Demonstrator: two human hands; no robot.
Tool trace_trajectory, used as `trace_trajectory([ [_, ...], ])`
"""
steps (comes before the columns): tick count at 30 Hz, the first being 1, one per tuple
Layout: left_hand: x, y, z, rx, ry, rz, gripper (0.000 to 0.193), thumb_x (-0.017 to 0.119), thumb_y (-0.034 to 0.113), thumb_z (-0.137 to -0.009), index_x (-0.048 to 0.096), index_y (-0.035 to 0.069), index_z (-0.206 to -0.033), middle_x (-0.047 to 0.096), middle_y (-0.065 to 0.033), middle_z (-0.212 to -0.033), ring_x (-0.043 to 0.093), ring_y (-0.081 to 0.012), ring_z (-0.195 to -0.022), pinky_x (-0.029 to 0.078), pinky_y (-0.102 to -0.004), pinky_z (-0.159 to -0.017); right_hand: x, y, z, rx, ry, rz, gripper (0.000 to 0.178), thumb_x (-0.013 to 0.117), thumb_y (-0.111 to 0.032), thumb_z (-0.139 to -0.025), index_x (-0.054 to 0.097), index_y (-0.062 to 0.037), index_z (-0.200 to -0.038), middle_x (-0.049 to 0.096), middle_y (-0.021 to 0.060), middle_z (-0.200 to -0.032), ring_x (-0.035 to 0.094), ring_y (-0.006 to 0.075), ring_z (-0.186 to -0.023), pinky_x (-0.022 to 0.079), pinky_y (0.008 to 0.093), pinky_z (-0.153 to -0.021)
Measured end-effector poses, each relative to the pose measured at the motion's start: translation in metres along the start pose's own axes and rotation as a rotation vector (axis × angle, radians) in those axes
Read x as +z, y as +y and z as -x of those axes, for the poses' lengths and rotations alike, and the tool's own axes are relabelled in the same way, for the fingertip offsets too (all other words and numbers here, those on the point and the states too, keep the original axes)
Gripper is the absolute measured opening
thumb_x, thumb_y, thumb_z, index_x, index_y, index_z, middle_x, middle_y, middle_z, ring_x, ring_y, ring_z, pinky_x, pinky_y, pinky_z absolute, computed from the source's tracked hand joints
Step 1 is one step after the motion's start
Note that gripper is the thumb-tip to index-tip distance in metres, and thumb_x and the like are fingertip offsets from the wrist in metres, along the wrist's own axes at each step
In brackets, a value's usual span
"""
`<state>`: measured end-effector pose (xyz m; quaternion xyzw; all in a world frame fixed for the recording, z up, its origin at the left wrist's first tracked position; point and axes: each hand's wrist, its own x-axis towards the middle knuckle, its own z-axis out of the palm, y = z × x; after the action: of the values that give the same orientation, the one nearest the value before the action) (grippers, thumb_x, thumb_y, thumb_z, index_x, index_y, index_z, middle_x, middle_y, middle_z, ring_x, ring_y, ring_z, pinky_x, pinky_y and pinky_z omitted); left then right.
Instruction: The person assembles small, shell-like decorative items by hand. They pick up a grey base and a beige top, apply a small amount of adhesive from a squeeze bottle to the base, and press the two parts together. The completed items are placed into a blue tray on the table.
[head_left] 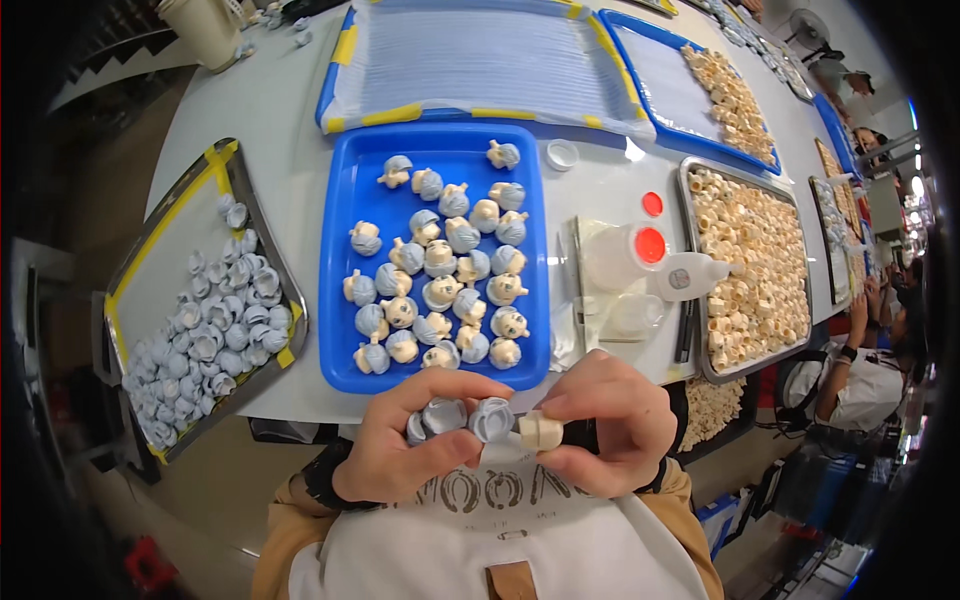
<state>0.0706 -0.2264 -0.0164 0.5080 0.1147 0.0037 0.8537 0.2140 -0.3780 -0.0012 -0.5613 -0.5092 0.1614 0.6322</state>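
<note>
My left hand (395, 440) is closed around several grey-blue hollow hair shells, and one hair shell (491, 420) sits at its fingertips with its hollow side showing. Between the thumb and fingers of my right hand (620, 425) is a small cream doll-head piece (541, 432), close beside that shell. Whether the two touch, I cannot tell. Both hands are just in front of a blue tray (333, 260). Several small doll heads (440, 257) with cream faces and grey-blue hair lie in it, turned various ways.
On the left, a yellow-taped tray (160, 250) holds piled hair shells (230, 320). On the right, a metal tray (692, 235) is full of cream pieces (755, 270). Between lie a squeeze bottle (690, 277), a red-capped bottle (615, 258) and a black marker (685, 332). A lined tray (490, 60) stands behind.
</note>
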Motion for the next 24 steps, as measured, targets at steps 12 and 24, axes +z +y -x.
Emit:
trace_trajectory([
  [12, 0.0, -0.004, 0.0, 0.075, 0.052, -0.095, 0.03, 0.06, 0.023, -0.084, 0.055, 0.002, -0.105, 0.056, -0.0036, -0.084, 0.051, -0.0071, -0.073, 0.041, -0.0207, -0.064, 0.01, -0.002, -0.006, -0.154, -0.125, 0.447, 0.035, 0.074, -0.012, -0.064, 0.061, 0.0023, -0.094, 0.058, 0.0082, -0.076, 0.053, 0.0178, -0.06, 0.042, 0.0256, -0.05],
  [24, -0.002, 0.0, -0.001, -0.104, -0.048, -0.025, 0.024, 0.053, 0.025, -0.089, 0.049, 0.001, -0.091, 0.055, -0.0022, -0.074, 0.048, -0.0033, -0.058, 0.038, -0.0174, -0.049, 0.024, 0.004, 0.002, -0.222, -0.144, 0.792, 0.039, 0.07, -0.025, -0.066, 0.06, 0.0024, -0.092, 0.055, 0.0054, -0.073, 0.051, 0.0157, -0.056, 0.035, 0.0256, -0.045],
])
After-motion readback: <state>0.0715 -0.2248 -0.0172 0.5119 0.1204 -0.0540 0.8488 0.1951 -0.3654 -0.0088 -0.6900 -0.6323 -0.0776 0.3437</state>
